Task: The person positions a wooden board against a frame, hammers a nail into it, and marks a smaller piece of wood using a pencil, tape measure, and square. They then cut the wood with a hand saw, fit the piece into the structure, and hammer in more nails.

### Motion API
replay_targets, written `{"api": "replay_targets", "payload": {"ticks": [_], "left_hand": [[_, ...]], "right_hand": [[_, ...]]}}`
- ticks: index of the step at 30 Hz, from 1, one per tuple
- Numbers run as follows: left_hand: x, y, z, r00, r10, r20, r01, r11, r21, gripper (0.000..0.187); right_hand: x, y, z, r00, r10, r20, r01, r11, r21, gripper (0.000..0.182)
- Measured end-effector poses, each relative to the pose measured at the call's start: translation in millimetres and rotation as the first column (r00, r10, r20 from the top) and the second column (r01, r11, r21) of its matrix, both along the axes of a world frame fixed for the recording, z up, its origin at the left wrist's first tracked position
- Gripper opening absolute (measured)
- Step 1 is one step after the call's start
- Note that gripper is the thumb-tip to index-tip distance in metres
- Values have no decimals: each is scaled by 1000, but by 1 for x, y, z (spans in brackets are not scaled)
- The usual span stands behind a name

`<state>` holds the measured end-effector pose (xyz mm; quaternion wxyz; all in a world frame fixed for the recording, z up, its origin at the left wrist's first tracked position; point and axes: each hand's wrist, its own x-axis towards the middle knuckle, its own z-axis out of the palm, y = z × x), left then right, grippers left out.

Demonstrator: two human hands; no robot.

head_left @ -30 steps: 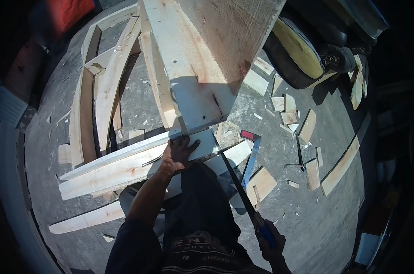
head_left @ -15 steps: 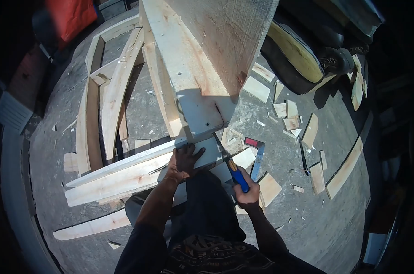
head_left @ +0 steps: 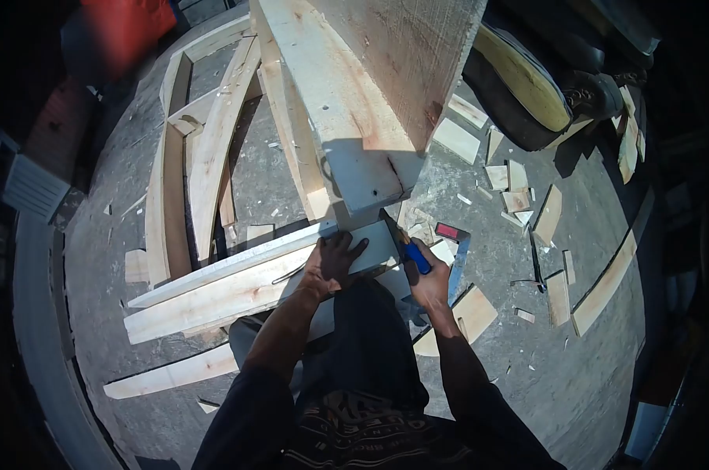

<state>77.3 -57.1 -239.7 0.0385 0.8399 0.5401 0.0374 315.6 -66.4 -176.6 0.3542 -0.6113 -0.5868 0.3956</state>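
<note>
At far left on the concrete floor [head_left: 111, 258] lies a wooden frame [head_left: 166, 211], untouched. Right of it a pale board [head_left: 237, 296] runs slantwise beneath the person, its near end over the leg. Left hand [head_left: 335, 262] presses down on the board from above, fingers fanned, thumb pointing right; nothing pinched between them. Its place on the wood matches the two earlier frames. Just beyond stands a big timber [head_left: 346, 117], its lower end near the board. Main change: the saw [head_left: 404, 239], which trailed low beside the body a second ago, is now pushed well forward. Its blue handle [head_left: 418, 258] is close to the board's right end; the blade points away from the body. Right hand [head_left: 431, 283] is wrapped firmly around that handle. Reading: forward part of a saw stroke, with the left hand serving as clamp. Depth of any cut: cannot tell, blade mostly hidden. Farther right, a square [head_left: 448, 231] with a red stock rests near the right hand, then scattered offcuts [head_left: 548, 215] and, above them, another person's shoe [head_left: 530, 78].
</note>
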Motion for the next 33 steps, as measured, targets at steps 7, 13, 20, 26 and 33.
{"api": "replay_targets", "payload": {"ticks": [7,13,20,26,33], "left_hand": [[-3,0,-12,1000,6,0,-6,999,43,78],[-5,4,-10,998,-49,42,48,998,33,76],[-7,2,-10,991,-113,72,100,982,158,74],[-3,3,-9,998,-49,30,47,997,64,72],[-5,6,-10,998,-56,5,55,997,48,73]], "right_hand": [[86,-172,37,999,-19,-32,18,999,-32,55],[105,-207,58,986,-159,-48,160,987,27,54],[-14,14,0,999,-29,16,28,999,46,52],[75,-135,26,1000,-3,12,3,1000,18,60],[92,-193,105,998,-32,54,37,995,-94,59]]}}
